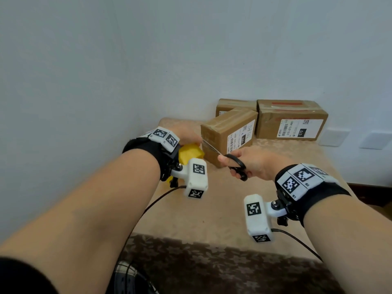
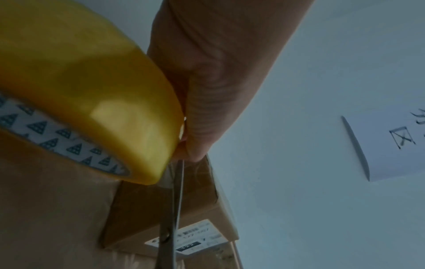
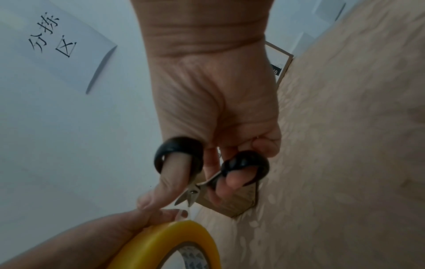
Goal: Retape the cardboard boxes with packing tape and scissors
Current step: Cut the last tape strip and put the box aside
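The left hand (image 1: pixel 186 134) grips a yellow roll of packing tape (image 1: pixel 189 154), thumb and fingers closed round its outer band, just left of the nearest box. In the left wrist view the roll's white inner core carries a pattern of dark triangles, and a clear strip of tape runs from the roll toward the box end.

The steel blades of black-handled scissors (image 1: pixel 233 164) lie across that strip, close to the left fingertips. The blades look nearly closed in the left wrist view and slightly parted at the pivot in the right wrist view. The right hand (image 1: pixel 252 164) holds the scissors, thumb through one black loop, fingers through the other.

The small brown cardboard box with a white shipping label (image 1: pixel 228 134) stands on a beige patterned tabletop (image 1: pixel 212 209), taped along its top. Behind it, against the pale wall (image 1: pixel 191 49), sit a second brown box (image 1: pixel 235 106) and, to the right, a larger brown box with a red strip and white label (image 1: pixel 291 119). A white paper sheet with handwritten characters (image 3: pixel 55 41) hangs on the wall.
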`<state>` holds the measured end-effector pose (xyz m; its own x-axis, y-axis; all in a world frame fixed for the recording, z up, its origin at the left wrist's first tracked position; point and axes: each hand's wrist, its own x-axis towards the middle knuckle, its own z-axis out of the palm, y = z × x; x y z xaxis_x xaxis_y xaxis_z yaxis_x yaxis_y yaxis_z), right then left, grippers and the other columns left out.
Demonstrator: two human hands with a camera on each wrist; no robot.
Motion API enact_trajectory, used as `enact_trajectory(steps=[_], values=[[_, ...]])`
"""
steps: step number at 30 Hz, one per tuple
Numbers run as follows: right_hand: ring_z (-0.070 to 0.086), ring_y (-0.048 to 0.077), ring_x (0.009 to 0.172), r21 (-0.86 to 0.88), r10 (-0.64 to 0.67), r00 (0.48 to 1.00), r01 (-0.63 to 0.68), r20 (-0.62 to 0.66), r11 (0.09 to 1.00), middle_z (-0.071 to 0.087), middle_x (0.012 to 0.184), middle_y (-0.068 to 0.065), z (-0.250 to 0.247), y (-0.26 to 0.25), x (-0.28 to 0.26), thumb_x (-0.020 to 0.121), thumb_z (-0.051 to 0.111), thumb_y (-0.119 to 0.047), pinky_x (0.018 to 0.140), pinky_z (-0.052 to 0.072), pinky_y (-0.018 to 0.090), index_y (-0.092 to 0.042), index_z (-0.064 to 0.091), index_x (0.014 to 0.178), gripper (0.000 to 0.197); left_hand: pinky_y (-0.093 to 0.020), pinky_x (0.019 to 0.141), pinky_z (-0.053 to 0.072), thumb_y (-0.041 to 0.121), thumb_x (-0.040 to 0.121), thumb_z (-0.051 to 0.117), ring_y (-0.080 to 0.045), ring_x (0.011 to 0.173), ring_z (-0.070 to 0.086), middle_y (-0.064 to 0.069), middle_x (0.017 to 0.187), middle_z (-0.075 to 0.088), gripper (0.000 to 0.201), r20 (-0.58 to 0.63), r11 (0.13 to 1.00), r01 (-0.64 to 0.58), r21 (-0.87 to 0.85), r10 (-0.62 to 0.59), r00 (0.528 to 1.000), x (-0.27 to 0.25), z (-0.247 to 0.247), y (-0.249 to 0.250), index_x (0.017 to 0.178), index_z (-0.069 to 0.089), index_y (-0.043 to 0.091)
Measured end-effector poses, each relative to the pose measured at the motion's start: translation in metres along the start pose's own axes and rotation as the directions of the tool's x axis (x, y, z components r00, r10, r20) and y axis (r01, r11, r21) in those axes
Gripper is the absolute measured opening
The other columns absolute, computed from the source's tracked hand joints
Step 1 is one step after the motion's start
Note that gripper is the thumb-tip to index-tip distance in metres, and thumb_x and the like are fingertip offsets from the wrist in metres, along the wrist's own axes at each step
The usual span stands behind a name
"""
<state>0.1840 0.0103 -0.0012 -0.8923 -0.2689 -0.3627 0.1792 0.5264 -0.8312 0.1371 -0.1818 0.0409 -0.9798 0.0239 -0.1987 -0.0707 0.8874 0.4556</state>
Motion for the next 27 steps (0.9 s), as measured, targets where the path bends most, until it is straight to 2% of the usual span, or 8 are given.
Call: enact_trajectory(steps=[3, 7, 10, 13, 16, 19, 22, 27], values=[[0.049, 0.018, 0.059, -0.019, -0.017, 1.0, 0.017, 0.003, 1.0, 0.06, 0.062, 0.005, -0.002, 0.003, 0.001, 0.065, 0.067, -0.065, 0.057, 0.032, 0.028, -0.007, 0.063, 0.095, 0.064, -0.026, 0.061, 0.053, 0.036, 0.069, 0.079, -0.018, 0.067, 0.062, -0.006, 0.085, 0.067, 0.038, 0.054, 0.974, 0.104, -0.203, -0.095, 0.994, 0.006, 0.007, -0.001, 0.094, 0.066, 0.01], [0.051, 0.022, 0.064, -0.041, -0.043, 0.999, 0.042, -0.018, 0.998, 0.062, 0.063, 0.005, -0.001, 0.008, 0.002, 0.076, 0.067, -0.059, 0.065, 0.036, 0.034, -0.01, 0.066, 0.094, 0.052, -0.026, 0.076, 0.049, 0.029, 0.084, 0.067, -0.02, 0.085, 0.056, -0.007, 0.094, 0.058, 0.022, 0.043, 0.963, 0.093, -0.251, -0.085, 0.995, -0.002, 0.022, 0.006, 0.092, 0.057, 0.011], [0.053, 0.023, 0.065, -0.042, -0.064, 0.997, 0.062, -0.046, 0.997, 0.061, 0.063, 0.006, -0.001, 0.012, -0.001, 0.076, 0.069, -0.054, 0.068, 0.036, 0.036, -0.007, 0.067, 0.099, 0.052, -0.023, 0.075, 0.043, 0.02, 0.089, 0.059, -0.017, 0.084, 0.05, -0.007, 0.09, 0.055, 0.01, -0.046, 0.937, 0.074, -0.342, -0.096, 0.994, -0.007, 0.031, 0.01, 0.085, 0.054, 0.011], [0.05, 0.023, 0.063, -0.048, -0.081, 0.995, 0.078, -0.057, 0.996, 0.058, 0.058, 0.004, -0.002, 0.016, -0.003, 0.07, 0.071, -0.055, 0.06, 0.038, 0.032, -0.006, 0.065, 0.087, 0.053, -0.031, 0.076, 0.04, 0.016, 0.088, 0.06, -0.019, 0.089, 0.048, -0.007, 0.09, 0.054, 0.01, 0.016, 0.849, 0.167, -0.501, -0.183, 0.983, -0.01, 0.04, 0.008, 0.093, 0.054, 0.01], [0.046, 0.019, 0.053, -0.022, -0.098, 0.994, 0.097, -0.048, 0.995, 0.053, 0.052, 0.004, -0.003, 0.02, -0.005, 0.076, 0.074, -0.044, 0.047, 0.035, 0.025, -0.009, 0.057, 0.071, 0.039, -0.025, 0.062, 0.041, 0.015, 0.086, 0.063, -0.015, 0.073, 0.051, -0.008, 0.091, 0.057, 0.012, 0.024, 0.805, 0.157, -0.573, -0.174, 0.984, -0.01, 0.045, 0.006, 0.095, 0.059, 0.007], [0.042, 0.018, 0.049, 0.018, -0.11, 0.993, 0.111, -0.048, 0.994, 0.048, 0.05, 0.005, -0.004, 0.023, -0.006, 0.079, 0.074, -0.036, 0.044, 0.032, 0.023, -0.011, 0.055, 0.064, 0.035, -0.022, 0.052, 0.035, 0.014, 0.086, 0.063, -0.01, 0.065, 0.047, -0.002, 0.077, 0.053, 0.006, 0.03, 0.792, 0.142, -0.593, -0.155, 0.987, -0.014, 0.045, 0.004, 0.087, 0.062, 0.008], [0.041, 0.02, 0.049, 0.026, -0.135, 0.99, 0.135, -0.029, 0.99, 0.048, 0.05, 0.007, -0.004, 0.026, -0.007, 0.066, 0.074, -0.046, 0.044, 0.031, 0.024, -0.006, 0.056, 0.068, 0.043, -0.023, 0.056, 0.039, 0.012, 0.086, 0.063, -0.016, 0.07, 0.052, -0.003, 0.074, 0.053, 0.011, 0.069, 0.777, 0.154, -0.611, -0.142, 0.987, -0.016, 0.043, 0.001, 0.075, 0.059, 0.009], [0.042, 0.018, 0.047, 0.05, -0.17, 0.985, 0.17, 0.002, 0.984, 0.048, 0.05, 0.006, -0.002, 0.029, -0.005, 0.063, 0.072, -0.047, 0.044, 0.032, 0.024, 0.003, 0.058, 0.081, 0.056, -0.033, 0.082, 0.045, 0.021, 0.08, 0.068, -0.024, 0.091, 0.057, -0.01, 0.101, 0.065, 0.023, 0.087, 0.761, 0.147, -0.631, -0.118, 0.989, -0.019, 0.043, -0.002, 0.097, 0.069, 0.005]])
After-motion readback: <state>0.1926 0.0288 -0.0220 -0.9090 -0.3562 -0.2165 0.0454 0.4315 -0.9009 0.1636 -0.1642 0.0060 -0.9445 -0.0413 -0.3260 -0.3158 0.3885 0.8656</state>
